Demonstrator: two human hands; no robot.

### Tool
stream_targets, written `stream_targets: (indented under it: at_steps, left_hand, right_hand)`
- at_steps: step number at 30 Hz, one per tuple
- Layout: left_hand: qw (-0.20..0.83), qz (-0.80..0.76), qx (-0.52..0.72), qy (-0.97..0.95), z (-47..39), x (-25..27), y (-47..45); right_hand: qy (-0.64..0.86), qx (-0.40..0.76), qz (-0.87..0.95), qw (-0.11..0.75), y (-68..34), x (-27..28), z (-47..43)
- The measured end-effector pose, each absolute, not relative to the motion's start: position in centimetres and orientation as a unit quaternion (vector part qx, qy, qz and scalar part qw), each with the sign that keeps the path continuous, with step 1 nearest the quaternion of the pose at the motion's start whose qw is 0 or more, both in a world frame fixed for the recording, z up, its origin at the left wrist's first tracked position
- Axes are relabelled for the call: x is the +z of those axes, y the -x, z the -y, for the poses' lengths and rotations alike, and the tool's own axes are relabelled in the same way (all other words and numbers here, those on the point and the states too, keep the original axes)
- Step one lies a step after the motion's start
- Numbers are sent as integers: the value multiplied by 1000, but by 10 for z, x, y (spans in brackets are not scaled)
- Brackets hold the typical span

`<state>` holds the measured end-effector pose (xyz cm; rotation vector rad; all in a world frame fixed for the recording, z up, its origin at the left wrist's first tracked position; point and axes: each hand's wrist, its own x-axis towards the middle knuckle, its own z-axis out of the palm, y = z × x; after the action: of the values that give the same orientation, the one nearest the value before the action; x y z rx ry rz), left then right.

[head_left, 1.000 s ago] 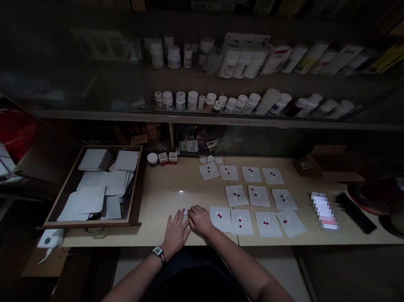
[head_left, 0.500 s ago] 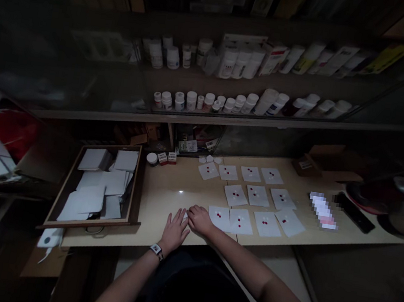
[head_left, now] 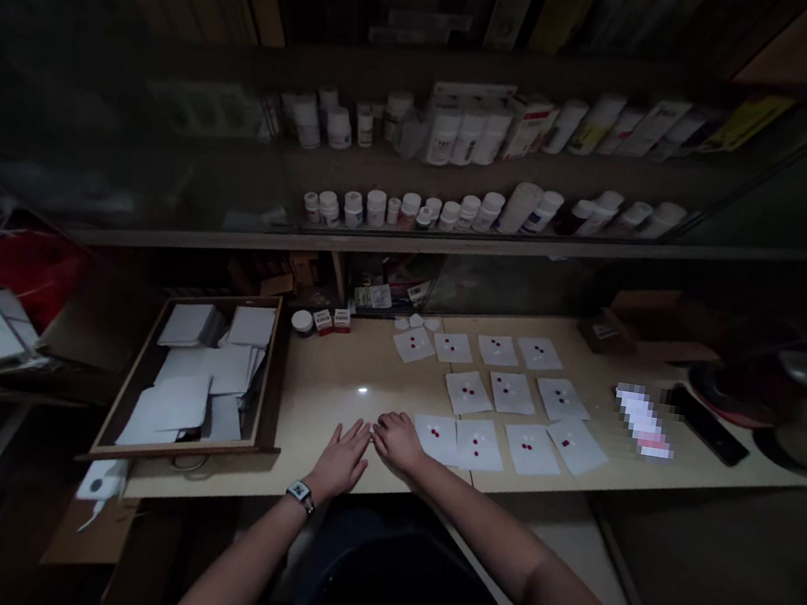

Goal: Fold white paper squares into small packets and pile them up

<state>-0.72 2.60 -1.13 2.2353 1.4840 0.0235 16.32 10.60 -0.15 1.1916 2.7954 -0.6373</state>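
My left hand point(head_left: 341, 457), with a watch on its wrist, lies flat on the tabletop point(head_left: 313, 431), fingers stretched out. Touching or nearly touching its fingertips is my right hand point(head_left: 396, 437), fingers curled down to the surface. A sliver of something white shows between them, mostly hidden under the fingers. To the right, white paper squares point(head_left: 531, 466) lie in rows, each bearing a few red and white pills point(head_left: 528, 446). The nearest square sits just beside my right hand. Several small folded white papers point(head_left: 416, 321) rest at the back.
An open drawer point(head_left: 274, 395) at left holds stacks of white paper point(head_left: 180, 401). A white-capped jar point(head_left: 302, 322) and small boxes point(head_left: 332, 320) stand behind. A phone point(head_left: 643, 421), a black object point(head_left: 708, 426) and a cardboard box point(head_left: 643, 323) lie right. Shelves hold medicine bottles point(head_left: 376, 207).
My left hand has slid slightly left and down, with its fingers closer together. The right hand stays in place, and less of the white piece shows. The camera view has shifted a little.
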Motion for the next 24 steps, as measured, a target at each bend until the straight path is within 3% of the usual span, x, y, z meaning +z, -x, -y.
stream_targets:
  at_steps: [4, 10, 19, 24]
  left_hand:
    - [173, -555, 16, -814, -24, -13, 10]
    - [127, -622, 37, -772, -22, -5, 9]
    - [278, -798, 116, -522, -29, -2, -31]
    - [280, -789, 166, -521, -41, -2, -39]
  right_hand:
    - [-441, -269, -856, 17, -152, 0, -110]
    - [-397, -338, -853, 43, -149, 5, -116]
    - [-481, -338, -809, 30, -152, -1, -109]
    - [-520, -361, -774, -6, -155, -8, -107]
